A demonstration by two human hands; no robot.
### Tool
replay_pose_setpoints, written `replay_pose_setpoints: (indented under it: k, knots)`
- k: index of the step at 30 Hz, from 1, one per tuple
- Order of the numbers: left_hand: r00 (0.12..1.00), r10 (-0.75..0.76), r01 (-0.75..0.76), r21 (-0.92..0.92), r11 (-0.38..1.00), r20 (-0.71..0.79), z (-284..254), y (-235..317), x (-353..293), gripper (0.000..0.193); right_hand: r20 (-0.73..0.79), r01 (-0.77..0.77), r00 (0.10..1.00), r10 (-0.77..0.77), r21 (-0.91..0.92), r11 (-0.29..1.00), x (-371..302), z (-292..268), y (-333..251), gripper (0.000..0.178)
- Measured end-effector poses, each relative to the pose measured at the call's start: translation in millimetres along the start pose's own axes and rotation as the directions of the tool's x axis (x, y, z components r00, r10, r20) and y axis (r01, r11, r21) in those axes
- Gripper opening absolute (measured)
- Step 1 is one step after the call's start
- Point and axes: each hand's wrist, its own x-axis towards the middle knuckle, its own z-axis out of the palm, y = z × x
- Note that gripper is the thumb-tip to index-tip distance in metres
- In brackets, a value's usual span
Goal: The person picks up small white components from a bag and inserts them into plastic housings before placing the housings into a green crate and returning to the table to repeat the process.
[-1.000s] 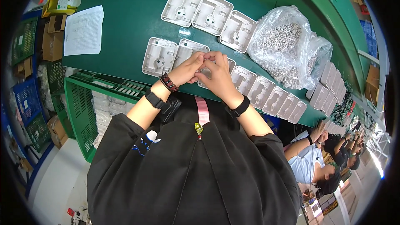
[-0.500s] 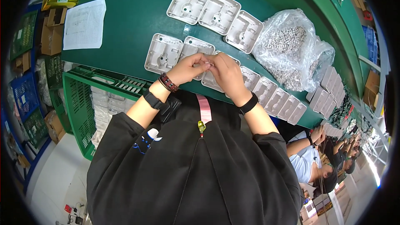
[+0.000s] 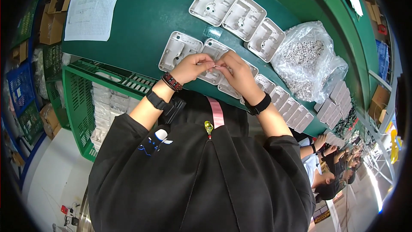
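Note:
Above a row of white plastic housings, my left hand [image 3: 192,68] and my right hand [image 3: 240,74] meet fingertip to fingertip. Pinched between them is a small thin whitish piece [image 3: 217,65], too small to name. Both hands are closed on it, the left from one side and the right from the other. Below them lie the open-topped housings of the near row, partly covered by my fingers; the leftmost housing [image 3: 168,52] shows best. A second row stands farther back, with a housing [image 3: 213,3] at its left end.
A clear plastic bag [image 3: 319,45] of small metallic-looking parts lies right of the housings. More grey-white pieces [image 3: 334,105] are stacked beyond it. A paper sheet [image 3: 91,15] rests on the green table [image 3: 146,6]. At left stands a green crate [image 3: 77,120] with wrapped parts. Co-workers [image 3: 319,172] sit at right.
My view has shifted, so the housings and bag appear farther right. My hands stay together, with the small piece showing more plainly between the fingertips.

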Motion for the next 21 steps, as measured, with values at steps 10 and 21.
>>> replay_pose_setpoints:
  k: [10, 21]
  knots:
    - [0.863, 0.379, -0.197, 0.470, 0.860, -0.334, -19, -19, 10, 0.018, 0.153, 0.267, 0.963, -0.223, -0.415, 0.870, 44, -8, 37, 0.012]
    - [0.875, 0.383, -0.018, 0.772, 0.635, -0.295, -19, -20, 11, 0.020, 0.383, 0.403, 0.901, -0.205, -0.560, 0.724, 62, 9, 51, 0.009]
